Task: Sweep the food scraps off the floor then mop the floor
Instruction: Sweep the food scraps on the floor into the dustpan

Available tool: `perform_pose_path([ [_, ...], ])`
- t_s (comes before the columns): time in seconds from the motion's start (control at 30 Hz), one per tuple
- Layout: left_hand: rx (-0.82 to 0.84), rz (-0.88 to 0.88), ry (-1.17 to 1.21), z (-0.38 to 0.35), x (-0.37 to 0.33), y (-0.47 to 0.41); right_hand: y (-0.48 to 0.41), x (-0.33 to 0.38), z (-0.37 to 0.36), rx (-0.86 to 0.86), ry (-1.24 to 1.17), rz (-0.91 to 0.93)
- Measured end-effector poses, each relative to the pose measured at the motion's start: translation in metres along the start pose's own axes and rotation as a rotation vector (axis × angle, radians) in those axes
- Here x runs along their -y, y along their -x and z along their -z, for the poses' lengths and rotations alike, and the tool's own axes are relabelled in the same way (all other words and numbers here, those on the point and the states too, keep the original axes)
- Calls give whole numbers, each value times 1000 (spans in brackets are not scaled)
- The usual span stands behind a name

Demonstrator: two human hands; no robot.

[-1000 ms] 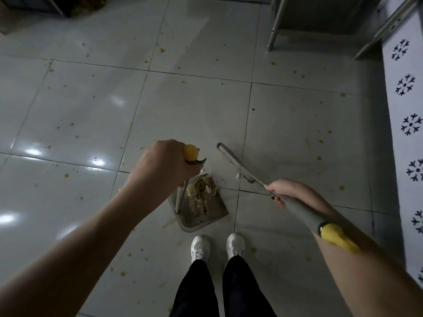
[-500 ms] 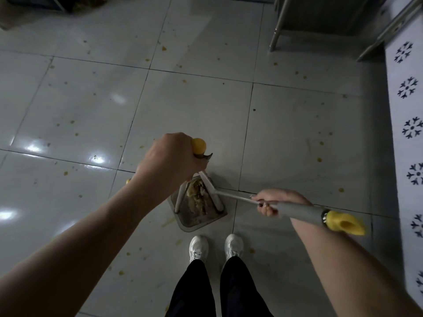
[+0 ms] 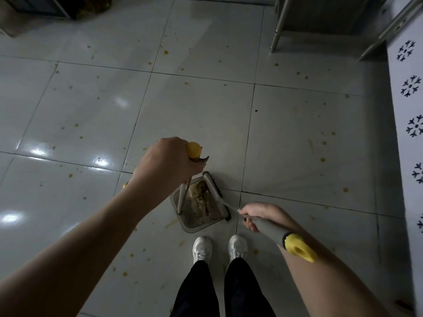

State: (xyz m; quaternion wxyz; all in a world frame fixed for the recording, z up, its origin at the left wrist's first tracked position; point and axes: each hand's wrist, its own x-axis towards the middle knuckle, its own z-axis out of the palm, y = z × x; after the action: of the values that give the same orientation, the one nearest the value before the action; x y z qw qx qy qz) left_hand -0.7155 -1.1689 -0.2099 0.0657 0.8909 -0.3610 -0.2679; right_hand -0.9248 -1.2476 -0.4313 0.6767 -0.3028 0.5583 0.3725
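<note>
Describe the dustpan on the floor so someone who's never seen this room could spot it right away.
Start with the pale tiled floor, speckled with orange spots. Just ahead of the white shoes sits a grey dustpan, its long handle gripped by the left hand. It alone holds a heap of brownish food scraps.

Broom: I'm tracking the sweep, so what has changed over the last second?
The broom head swung in from the open floor to the right edge of the dustpan. The right hand still grips the broom, the left hand the dustpan handle; the dustpan stayed put.
</note>
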Motion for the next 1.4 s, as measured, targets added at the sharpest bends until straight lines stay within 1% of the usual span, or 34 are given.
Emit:
perform_pose_path([
  [0.07,2,-3,5,-1,1,1,11,4,12,34,2,21],
  [0.17,15,-17,11,-2,1,1,39,23,47,97,59,-101],
  [0.23,25,-17,15,-3,-2,2,58,34,61,102,107,-155],
  [0.33,25,-25,14,-4,-3,5,68,41,57,59,184,-136],
  [0.43,15,-20,19,-3,4,10,55,41,36,-8,250,-85],
  [0.57,13,2,9,-2,13,18,24,25,3,-78,231,-16],
  [0.7,19,16,11,-3,14,21,8,6,-11,-9,121,-41],
  [0.83,28,0,6,-6,11,24,21,3,15,20,166,-41],
  [0.93,40,-3,-2,-9,11,29,41,7,38,17,196,-109],
  [1.1,23,24,-9,-6,23,40,57,1,40,-57,248,-136],
  [1.23,18,46,2,-8,39,58,60,-11,25,-148,277,-123],
  [1.4,5,39,8,-14,64,78,72,-31,3,-201,277,-135],
])
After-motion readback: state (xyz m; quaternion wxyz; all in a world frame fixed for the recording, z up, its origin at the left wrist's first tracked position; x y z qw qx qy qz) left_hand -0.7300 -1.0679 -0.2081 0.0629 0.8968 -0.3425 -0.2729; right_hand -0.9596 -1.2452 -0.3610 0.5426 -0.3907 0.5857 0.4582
